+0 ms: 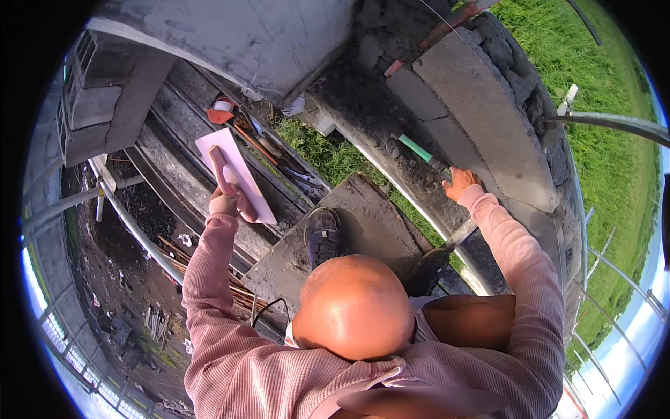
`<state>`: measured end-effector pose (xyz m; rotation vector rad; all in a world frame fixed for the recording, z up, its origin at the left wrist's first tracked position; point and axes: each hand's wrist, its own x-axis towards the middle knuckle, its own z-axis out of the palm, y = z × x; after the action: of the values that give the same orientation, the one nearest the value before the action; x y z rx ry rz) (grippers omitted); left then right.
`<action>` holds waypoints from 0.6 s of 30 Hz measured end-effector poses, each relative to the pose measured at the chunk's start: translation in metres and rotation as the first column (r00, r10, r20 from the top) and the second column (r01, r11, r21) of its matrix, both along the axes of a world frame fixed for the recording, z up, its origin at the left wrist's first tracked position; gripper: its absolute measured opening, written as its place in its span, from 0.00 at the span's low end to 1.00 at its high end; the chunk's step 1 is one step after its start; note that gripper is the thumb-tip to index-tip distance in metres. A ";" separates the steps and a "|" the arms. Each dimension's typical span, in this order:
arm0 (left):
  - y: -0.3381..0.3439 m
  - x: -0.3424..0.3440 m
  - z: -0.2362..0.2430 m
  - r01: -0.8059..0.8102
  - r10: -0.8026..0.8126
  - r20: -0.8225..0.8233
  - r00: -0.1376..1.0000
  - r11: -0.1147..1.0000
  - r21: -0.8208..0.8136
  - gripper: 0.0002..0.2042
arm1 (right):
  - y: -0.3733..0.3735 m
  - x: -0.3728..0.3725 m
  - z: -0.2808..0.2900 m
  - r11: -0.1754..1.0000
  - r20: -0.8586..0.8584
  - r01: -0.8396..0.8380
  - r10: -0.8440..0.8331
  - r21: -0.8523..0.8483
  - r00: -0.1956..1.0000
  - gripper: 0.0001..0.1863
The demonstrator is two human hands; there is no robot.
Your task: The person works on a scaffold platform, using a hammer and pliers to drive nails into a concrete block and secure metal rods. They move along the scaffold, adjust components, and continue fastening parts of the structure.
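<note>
L hand (225, 202) gripped float (241, 157), R hand (464, 183) was by green-handled tool (415, 148)

My L hand was clamped round the float's handle (216, 159), its pale pink rect. face up, in front of the long grey beams (174, 160) on my L side. My R hand was at the dark end of the green-handled tool, fingers curled; couldn't tell if they had hold of it or not. That tool lay on the dirty ledge (412, 178), next to the grey block wall (481, 105). My dark shoe (323, 237) was on a mortar-smeared board (377, 220) betw. both hands. Grass (600, 167) showed past the wall, far R.
</note>
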<state>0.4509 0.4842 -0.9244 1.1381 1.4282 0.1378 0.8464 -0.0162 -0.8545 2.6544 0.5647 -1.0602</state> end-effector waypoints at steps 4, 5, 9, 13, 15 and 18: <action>0.012 -0.026 0.014 0.236 -0.203 0.188 0.961 0.956 -0.175 0.13 | -0.034 -0.010 0.032 0.997 -0.125 0.052 -0.044 0.064 0.991 0.32; 0.016 -0.023 0.019 0.410 -0.329 0.401 0.855 0.903 -0.132 0.12 | -0.050 -0.018 0.042 0.994 -0.119 0.075 -0.065 0.080 0.991 0.32; 0.010 0.017 0.064 0.568 -0.468 0.372 0.801 0.790 -0.231 0.11 | -0.124 -0.058 0.062 0.983 -0.123 0.172 -0.164 0.064 0.979 0.32; -0.021 0.093 0.120 0.703 -0.620 0.353 0.701 0.683 -0.198 0.16 | -0.208 -0.140 0.067 0.940 0.051 0.266 -0.283 0.214 0.958 0.21; -0.037 0.131 0.128 0.745 -0.637 0.447 0.627 0.658 -0.108 0.15 | -0.240 -0.185 0.056 0.873 -0.013 0.467 -0.470 0.140 0.882 0.20; -0.048 0.178 0.116 0.723 -0.576 0.618 0.534 0.691 0.019 0.16 | -0.270 -0.270 0.039 0.726 0.084 0.640 -0.675 0.253 0.733 0.21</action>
<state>0.6285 0.4362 -0.8083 1.2182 0.3729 -0.2155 0.5767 -0.2861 -0.8154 3.1868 -0.3891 -0.9327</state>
